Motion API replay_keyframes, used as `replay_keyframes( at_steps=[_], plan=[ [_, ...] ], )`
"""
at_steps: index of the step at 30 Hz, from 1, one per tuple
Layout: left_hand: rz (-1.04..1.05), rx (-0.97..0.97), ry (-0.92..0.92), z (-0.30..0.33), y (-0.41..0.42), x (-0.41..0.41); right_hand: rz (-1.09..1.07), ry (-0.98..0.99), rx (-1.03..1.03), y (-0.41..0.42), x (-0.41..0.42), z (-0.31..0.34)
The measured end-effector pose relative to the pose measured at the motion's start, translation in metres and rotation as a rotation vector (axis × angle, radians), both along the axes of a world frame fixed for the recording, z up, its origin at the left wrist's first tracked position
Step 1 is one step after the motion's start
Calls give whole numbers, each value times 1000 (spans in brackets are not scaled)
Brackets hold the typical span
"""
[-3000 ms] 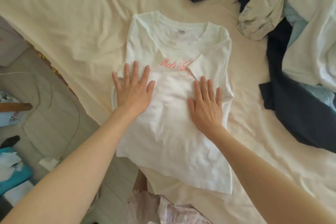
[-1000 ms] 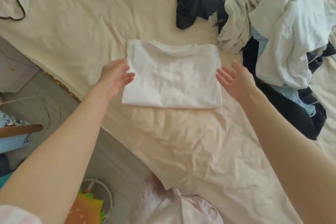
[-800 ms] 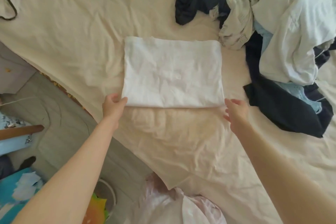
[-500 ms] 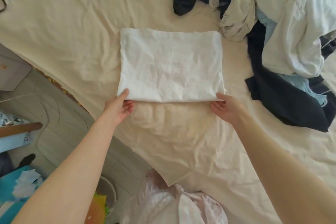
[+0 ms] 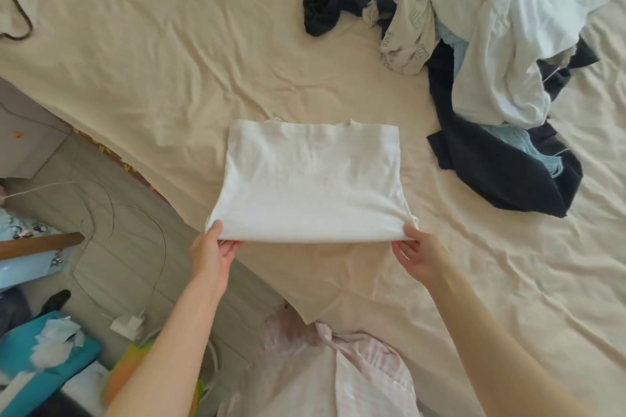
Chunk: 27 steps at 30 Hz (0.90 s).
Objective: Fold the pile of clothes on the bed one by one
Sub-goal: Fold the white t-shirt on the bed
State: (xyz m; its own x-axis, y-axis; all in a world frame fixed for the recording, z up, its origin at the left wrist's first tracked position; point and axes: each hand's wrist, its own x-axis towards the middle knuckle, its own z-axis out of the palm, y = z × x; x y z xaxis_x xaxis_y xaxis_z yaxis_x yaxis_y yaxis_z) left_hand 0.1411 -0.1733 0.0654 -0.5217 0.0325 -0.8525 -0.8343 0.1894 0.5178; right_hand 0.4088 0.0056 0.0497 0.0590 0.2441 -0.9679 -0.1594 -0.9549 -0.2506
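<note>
Left grip (image 5: pixel 210 249) and right grip (image 5: pixel 417 252) pinching folded white shirt (image 5: pixel 311 179), near edge seemingly lifted off bed (image 5: pixel 169 61)

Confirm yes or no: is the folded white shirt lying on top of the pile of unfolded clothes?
No: the folded white shirt sits apart on the bare bed sheet, left of the pile of clothes, both hands gripping its near corners.

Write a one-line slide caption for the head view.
Both hands, left and right, pinch the folded white T-shirt's near corners beside unfolded clothes.

head-worn view, down over bed (image 5: pixel 169 61)
</note>
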Motion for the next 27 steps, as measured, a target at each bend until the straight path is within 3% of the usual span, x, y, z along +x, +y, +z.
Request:
replay_keyframes(
  at_steps=[4,8,12,16,21,27],
  plan=[
    [-182,-36,325,24,30,17,24,-91,37,-12,-7,-2],
    [-681,-90,829,48,69,54,108,-280,86,-23,8,3],
    [-1276,-27,1237,36,107,120,114,-134,108,-22,38,9],
    [-1803,-212,1101,-4,106,164,256,34,205,-11,46,8],
    [-1774,-461,1201,-17,73,142,520,-20,269,4,22,-3],
    [-1751,-447,1276,-26,61,118,411,-165,274,13,1,-18]
  ],
)
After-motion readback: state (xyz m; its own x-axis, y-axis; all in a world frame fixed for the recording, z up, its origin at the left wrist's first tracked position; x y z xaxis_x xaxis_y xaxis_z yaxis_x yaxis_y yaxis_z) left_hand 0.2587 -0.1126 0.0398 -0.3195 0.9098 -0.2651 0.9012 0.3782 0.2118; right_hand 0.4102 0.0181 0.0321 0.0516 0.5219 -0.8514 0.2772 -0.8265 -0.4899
